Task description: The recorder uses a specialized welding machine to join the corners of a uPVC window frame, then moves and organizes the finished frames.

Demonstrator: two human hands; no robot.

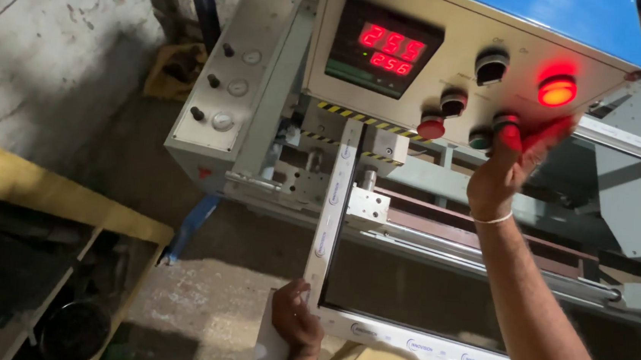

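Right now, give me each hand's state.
Left hand: closed on the white frame corner.
Right hand: holding nothing, fingertips on a panel button.

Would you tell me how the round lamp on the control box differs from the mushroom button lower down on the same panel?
The round lamp glows bright orange-red; the mushroom button is a dull, unlit red. The lamp sits high on the panel's right side, the button at its bottom edge near the middle. The right hand reaches up close under the lamp, while the button stands apart from it. Both are round and red.
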